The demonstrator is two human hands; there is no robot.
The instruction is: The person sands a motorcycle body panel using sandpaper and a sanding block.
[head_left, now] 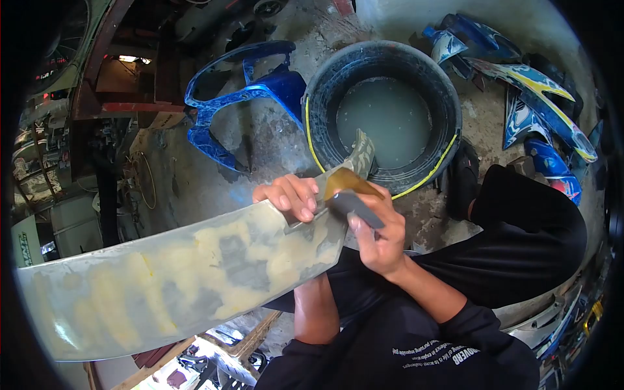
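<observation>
A long curved vehicle body panel [195, 273], grey with pale yellowish filler patches, stretches from the lower left to the middle. Its narrow far end reaches over the bucket's near rim. My left hand [290, 197] is closed on the panel at a notch in its upper edge, with the forearm passing beneath. In my right hand [381, 235] is a folded sheet of sandpaper [356, 208], dark grey on one face and brown on the other. The thumb presses it against the fingers, close over the panel's narrower part. Whether the sheet touches the panel I cannot tell.
A black bucket [448, 97] of cloudy water stands ahead. Left of it lies a blue plastic frame [224, 97]. Several blue, white and yellow fairing pieces [539, 97] are piled at right. My bent leg [520, 240] lies at right; a wooden frame [257, 335] is below the panel.
</observation>
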